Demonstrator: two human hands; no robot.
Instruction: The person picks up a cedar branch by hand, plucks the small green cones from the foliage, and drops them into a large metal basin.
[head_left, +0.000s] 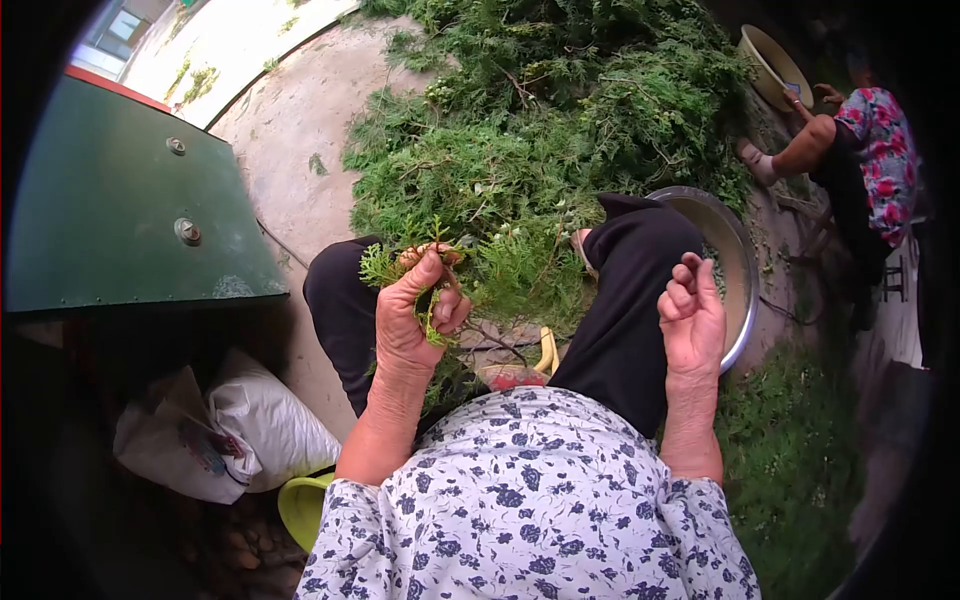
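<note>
Recording positions against the heap of cut green branches [560, 120], the largest item, on the ground ahead of me. Green box [130, 200]: left of the heap, apart from it. Co-worker [865, 160]: right of the heap, seated, hands at a tan basin [775, 68]. Metal basin [735, 260]: at the heap's near right side, green bits inside. My right hand [692, 312]: right of the heap's near end, half open, palm up, fingers loosely curled. My left hand [425, 298]: at the heap's near left, closed, thumb and fingers gripping the green sprig [382, 266], whose leaves spread out past the fingers.
</note>
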